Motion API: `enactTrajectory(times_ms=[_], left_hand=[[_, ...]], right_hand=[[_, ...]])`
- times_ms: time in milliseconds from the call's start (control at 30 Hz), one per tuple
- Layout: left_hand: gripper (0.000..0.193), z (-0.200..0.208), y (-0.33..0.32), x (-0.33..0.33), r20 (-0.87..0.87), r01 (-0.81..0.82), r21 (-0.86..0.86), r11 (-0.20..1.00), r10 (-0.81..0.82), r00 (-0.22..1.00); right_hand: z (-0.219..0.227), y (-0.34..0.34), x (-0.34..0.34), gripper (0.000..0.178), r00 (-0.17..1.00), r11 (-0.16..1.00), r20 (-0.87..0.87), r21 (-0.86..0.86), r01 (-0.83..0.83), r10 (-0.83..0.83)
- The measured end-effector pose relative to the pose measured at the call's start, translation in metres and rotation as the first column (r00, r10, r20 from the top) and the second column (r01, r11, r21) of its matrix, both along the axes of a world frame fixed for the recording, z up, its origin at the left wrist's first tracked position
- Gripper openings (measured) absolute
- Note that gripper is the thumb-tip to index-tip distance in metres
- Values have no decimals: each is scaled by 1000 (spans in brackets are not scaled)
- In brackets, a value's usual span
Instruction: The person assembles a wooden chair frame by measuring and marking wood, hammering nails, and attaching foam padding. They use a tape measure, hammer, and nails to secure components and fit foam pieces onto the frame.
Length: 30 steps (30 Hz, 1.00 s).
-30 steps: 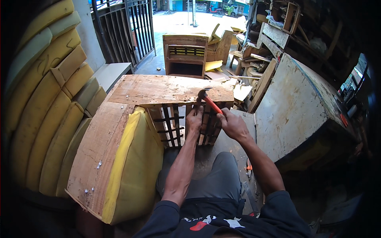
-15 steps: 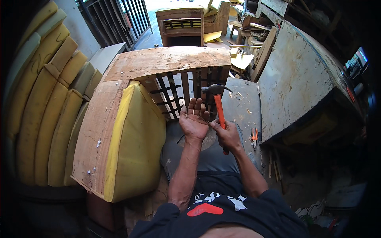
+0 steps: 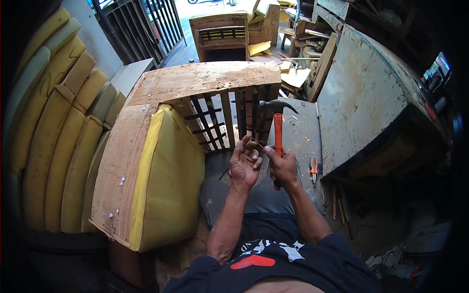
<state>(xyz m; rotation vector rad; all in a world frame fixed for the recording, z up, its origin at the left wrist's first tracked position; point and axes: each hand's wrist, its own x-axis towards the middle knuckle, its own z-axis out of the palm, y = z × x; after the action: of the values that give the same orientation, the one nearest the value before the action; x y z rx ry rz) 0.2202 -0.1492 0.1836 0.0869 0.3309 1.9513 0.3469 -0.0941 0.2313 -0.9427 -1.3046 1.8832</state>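
Note:
My right hand is wrapped round the orange handle of a claw hammer, held upright with its dark metal head at the top. Close beside it, my left hand has its palm turned up and its fingers curled. A thin, nail-like piece spans from the left fingertips to the right thumb; its exact kind is too small to tell. In front of both hands lies a wooden seat frame with dark woven straps and yellow foam on one side.
Orange-handled pliers lie on the grey board to the right, among wood chips. A large pale panel leans beyond them. Stacked yellow foam cushions stand at the left. Another wooden frame and scrap wood are behind.
My left hand has gone from open-palmed to curled, its fingertips meeting the thin piece by the right thumb. The hammer has shifted slightly right and stands more upright.

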Motion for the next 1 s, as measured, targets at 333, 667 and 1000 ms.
enactTrajectory(times_ms=[333, 667, 1000], left_hand=[[17, 46, 72, -87, -880, -448, -56, 892, 168, 445], [24, 66, 162, -173, -983, -571, -101, 815, 6, 182], [30, 52, 163, -172, -987, -584, -9, 812, 88, 137]], right_hand=[[0, 8, 7, 30, 990, 998, 137, 52, 32, -39], [-17, 20, 24, 37, 937, 992, 337, 115, 55, -91], [76, 67, -35, 39, 877, 676, 426, 715, -177, -222]])
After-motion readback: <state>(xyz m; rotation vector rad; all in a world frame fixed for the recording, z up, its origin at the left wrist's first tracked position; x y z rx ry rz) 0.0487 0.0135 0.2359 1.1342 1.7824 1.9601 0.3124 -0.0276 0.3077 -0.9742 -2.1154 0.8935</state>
